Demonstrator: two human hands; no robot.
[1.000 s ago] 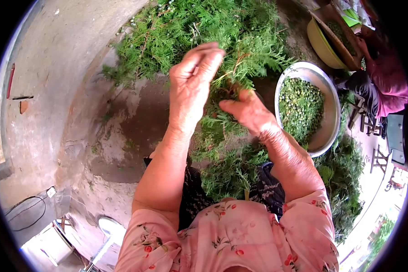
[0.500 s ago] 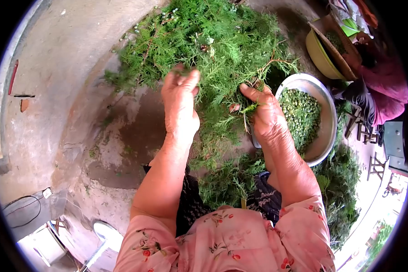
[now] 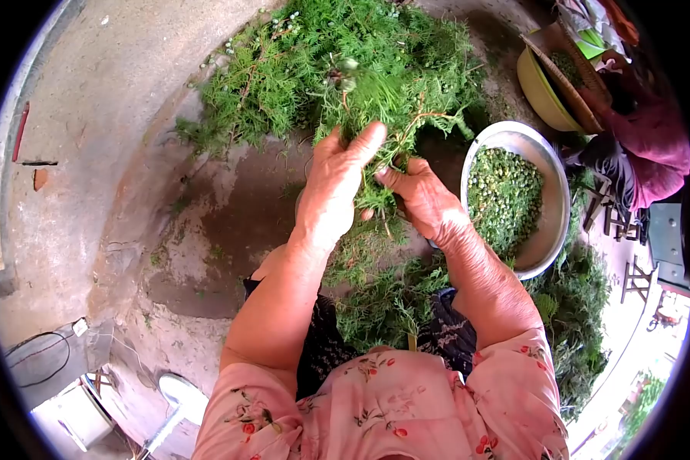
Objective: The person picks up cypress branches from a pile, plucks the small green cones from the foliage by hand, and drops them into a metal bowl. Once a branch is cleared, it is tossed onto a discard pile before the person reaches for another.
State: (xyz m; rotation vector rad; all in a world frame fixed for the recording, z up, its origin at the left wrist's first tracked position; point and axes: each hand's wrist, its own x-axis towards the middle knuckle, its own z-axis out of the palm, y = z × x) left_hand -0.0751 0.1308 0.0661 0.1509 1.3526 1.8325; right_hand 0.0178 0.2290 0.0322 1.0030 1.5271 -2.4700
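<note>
Both my hands are on one feathery evergreen branch (image 3: 402, 126) with flat green sprays and a reddish-brown stem. My left hand (image 3: 333, 184) is closed around its left side, thumb pointing up along the foliage. My right hand (image 3: 429, 201) grips the lower stem end, close to the left hand's fingers. Pale green seed cones (image 3: 347, 73) show near the top of the foliage. Beyond the hands lies a big heap of similar cut branches (image 3: 284, 84). Right of my right hand stands a metal basin (image 3: 550, 192) holding many small green cones and leaf bits (image 3: 506, 199).
More greenery (image 3: 391, 307) lies on the floor between my legs, and another pile (image 3: 571, 330) is below the basin. A yellow basin (image 3: 540, 88) with a woven basket (image 3: 590, 92) stands at upper right, beside a person in a magenta garment (image 3: 652, 146). A wall (image 3: 61, 192) runs along the left.
My left hand has moved right and taken hold of the branch. My right hand has shifted left and slightly down, drawing the branch away from the basin, whose rim is now less covered.
</note>
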